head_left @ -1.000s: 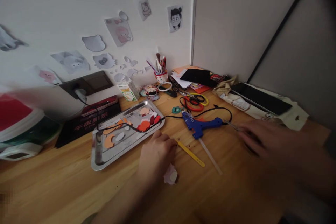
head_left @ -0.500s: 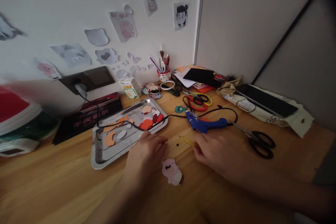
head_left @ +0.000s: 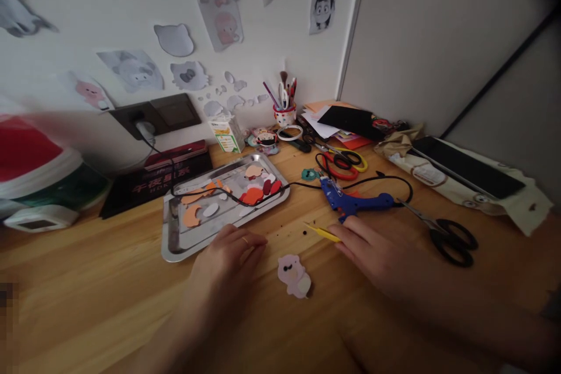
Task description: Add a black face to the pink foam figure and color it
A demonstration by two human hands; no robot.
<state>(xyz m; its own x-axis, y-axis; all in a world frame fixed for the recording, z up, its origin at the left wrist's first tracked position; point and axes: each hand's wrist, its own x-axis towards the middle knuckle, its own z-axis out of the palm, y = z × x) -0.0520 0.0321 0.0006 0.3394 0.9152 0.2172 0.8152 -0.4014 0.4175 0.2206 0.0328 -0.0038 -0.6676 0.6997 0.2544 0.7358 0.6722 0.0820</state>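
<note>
Gripping yellow tweezers [head_left: 325,235] in the right hand [head_left: 372,252], right of the frame's centre, pointing their long axis leftward and slightly up, tips just beside a black dot [head_left: 304,232]. Resting the left hand [head_left: 230,258], bent inward (cannot tell whether pinching anything), nearer the pink cutout [head_left: 294,276], lying on the worktop [head_left: 109,292] at lower centre, below and between both hands.

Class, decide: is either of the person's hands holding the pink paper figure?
No, the pink paper figure lies on the tabletop, apart from both the left hand and right hand.
</note>
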